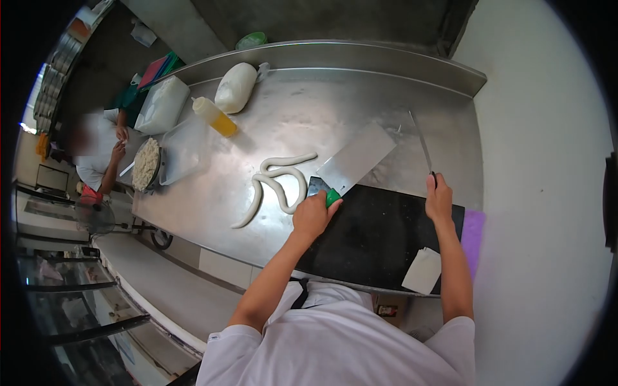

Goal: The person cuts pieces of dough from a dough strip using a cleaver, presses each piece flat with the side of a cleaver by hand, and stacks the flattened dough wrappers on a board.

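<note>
My left hand is closed round the green handle of a wide-bladed cleaver, whose blade points up and to the right above the steel table. In my right hand is the dark handle of a thin knife or rod, its tip pointing away from me. Left of the cleaver, a long rope of pale dough lies in loops on the metal. Below my hands is a black board. A folded pale cloth rests on the board's near right corner, beside my right forearm.
An oil bottle, a filled plastic bag, a white tub, a clear container and a bowl of pale crumbly food stand on the left. A co-worker sits beyond them. A raised steel edge borders the table's back.
</note>
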A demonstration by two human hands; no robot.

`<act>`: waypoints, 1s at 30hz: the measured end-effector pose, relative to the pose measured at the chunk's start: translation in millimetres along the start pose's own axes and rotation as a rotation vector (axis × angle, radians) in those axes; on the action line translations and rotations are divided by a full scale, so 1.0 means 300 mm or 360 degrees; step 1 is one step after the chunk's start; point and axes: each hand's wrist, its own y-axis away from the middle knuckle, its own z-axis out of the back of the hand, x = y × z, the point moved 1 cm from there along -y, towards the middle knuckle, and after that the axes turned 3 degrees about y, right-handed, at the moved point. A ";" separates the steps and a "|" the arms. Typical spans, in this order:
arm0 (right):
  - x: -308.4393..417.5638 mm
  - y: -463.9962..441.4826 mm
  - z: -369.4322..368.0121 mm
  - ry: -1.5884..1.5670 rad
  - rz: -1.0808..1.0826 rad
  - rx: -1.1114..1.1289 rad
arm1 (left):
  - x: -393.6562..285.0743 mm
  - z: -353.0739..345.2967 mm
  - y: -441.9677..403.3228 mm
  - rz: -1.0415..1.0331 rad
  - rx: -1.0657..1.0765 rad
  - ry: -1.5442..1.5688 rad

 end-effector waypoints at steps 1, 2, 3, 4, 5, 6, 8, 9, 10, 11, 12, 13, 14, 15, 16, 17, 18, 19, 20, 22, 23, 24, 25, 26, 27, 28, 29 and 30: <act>-0.008 0.030 -0.011 -0.0191 0.0132 -0.0113 | 0.019 -0.008 -0.010 -0.0043 0.0103 0.0410; -0.011 0.060 -0.029 -0.0302 0.0257 -0.0084 | 0.029 -0.019 -0.025 -0.0089 0.0199 0.0821; -0.004 0.100 -0.050 -0.0414 0.0383 -0.0057 | 0.017 -0.007 -0.032 -0.0096 0.0190 0.0820; 0.000 0.142 -0.077 -0.0620 0.0443 0.0059 | -0.007 0.011 -0.022 0.0222 0.0851 0.2008; 0.001 0.186 -0.099 -0.0732 0.0503 0.0207 | -0.037 0.040 -0.006 0.0581 0.1547 0.3162; 0.001 0.213 -0.130 -0.0811 0.0620 0.0267 | -0.060 0.074 0.002 0.0579 0.1558 0.3146; 0.049 0.221 -0.119 -0.0749 0.0909 0.0344 | -0.115 0.133 0.029 0.0596 0.2026 0.3892; 0.040 0.205 -0.113 -0.0701 0.0944 0.0309 | -0.113 0.149 0.039 0.0582 0.2103 0.3886; 0.029 0.181 -0.101 -0.0650 0.0980 0.0277 | -0.104 0.162 0.043 0.0588 0.2123 0.3874; 0.016 0.162 -0.088 -0.0610 0.0757 0.0272 | -0.095 0.176 0.048 0.0567 0.2192 0.3973; 0.014 0.143 -0.068 -0.0611 0.0753 0.0269 | -0.091 0.185 0.053 0.0547 0.2256 0.4073; 0.018 0.128 -0.047 -0.0599 0.0708 0.0319 | -0.090 0.188 0.053 0.0513 0.2335 0.4211; 0.031 0.113 -0.025 -0.0586 0.0673 0.0361 | -0.085 0.189 0.055 0.0507 0.2338 0.4198; 0.071 0.112 0.006 -0.0485 0.1081 0.0279 | -0.081 0.194 0.059 0.0510 0.2285 0.4139; 0.084 0.104 0.022 -0.0492 0.1086 0.0269 | -0.075 0.198 0.062 0.0520 0.2230 0.4083; 0.090 0.094 0.029 -0.0472 0.1103 0.0439 | -0.066 0.207 0.060 0.0522 0.2231 0.4070; 0.089 0.083 0.032 -0.0448 0.1114 0.0607 | -0.059 0.223 0.053 0.0522 0.2218 0.4013; 0.071 0.063 0.025 -0.0362 0.0836 0.0526 | -0.055 0.230 0.051 0.0517 0.2206 0.3965; 0.065 0.046 0.028 -0.0357 0.0837 0.0524 | -0.054 0.231 0.054 0.0511 0.2209 0.3966; 0.070 0.009 0.038 -0.0545 0.0720 0.0347 | -0.049 0.236 0.067 0.0425 0.2300 0.4045; 0.048 0.003 0.023 -0.0456 0.0968 0.0366 | -0.037 0.226 0.079 0.0437 0.2311 0.4000; 0.064 -0.033 0.042 -0.0457 0.0991 0.0347 | -0.033 0.234 0.070 0.0405 0.2306 0.3983; 0.076 -0.049 0.061 -0.0416 0.1024 0.0398 | -0.027 0.239 0.081 0.0471 0.2272 0.3939; 0.083 -0.062 0.071 -0.0376 0.1051 0.0452 | -0.022 0.242 0.094 0.0544 0.2237 0.3898; 0.077 -0.097 0.070 -0.0411 0.0891 0.0365 | -0.014 0.236 0.096 0.0594 0.2258 0.4070; 0.070 -0.098 0.071 -0.0413 0.0897 0.0362 | -0.013 0.233 0.111 0.0588 0.2255 0.4067; 0.070 -0.106 0.074 -0.0463 0.0916 0.0355 | -0.012 0.232 0.123 0.0581 0.2316 0.4064; 0.070 -0.115 0.072 -0.0514 0.0939 0.0352 | -0.013 0.236 0.129 0.0573 0.2371 0.4061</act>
